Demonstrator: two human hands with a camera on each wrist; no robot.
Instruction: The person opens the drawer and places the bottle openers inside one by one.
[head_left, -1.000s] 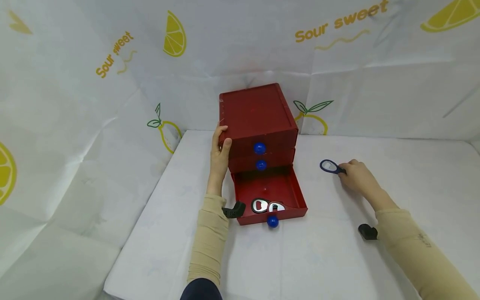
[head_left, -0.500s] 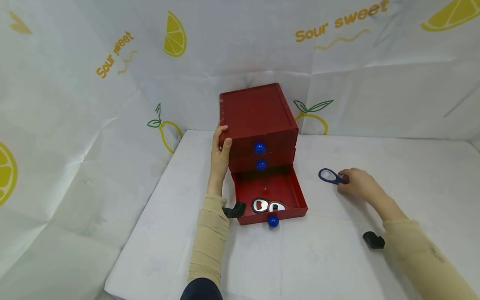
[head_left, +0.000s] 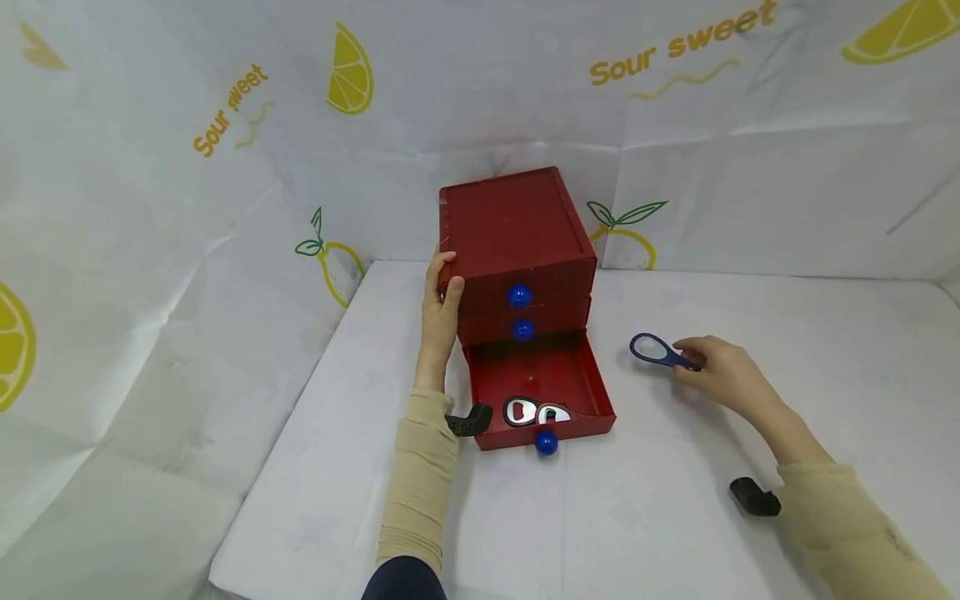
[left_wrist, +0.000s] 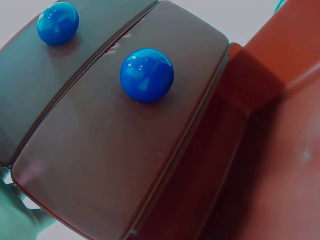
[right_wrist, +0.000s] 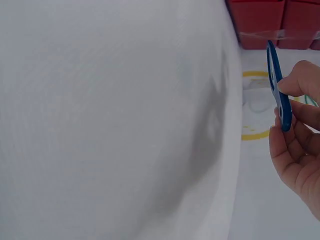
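Note:
A red drawer cabinet stands against the back sheet, its bottom drawer pulled out. My left hand holds the cabinet's front left corner, with the thumb at the front and the other fingers on the left side, partly hidden. To the right, my right hand pinches a blue bottle opener by its handle end, above the table. In the right wrist view the bottle opener is seen edge-on between thumb and fingers. Two bottle openers lie at the front of the open drawer.
Blue round knobs stick out from the drawer fronts; the open drawer's knob points toward me. A white cloth covers the table. The lemon-printed sheet rises behind the cabinet and on the left.
My right hand has drawn back toward me with the bottle opener and raised it off the table. My left hand and the cabinet have stayed in place.

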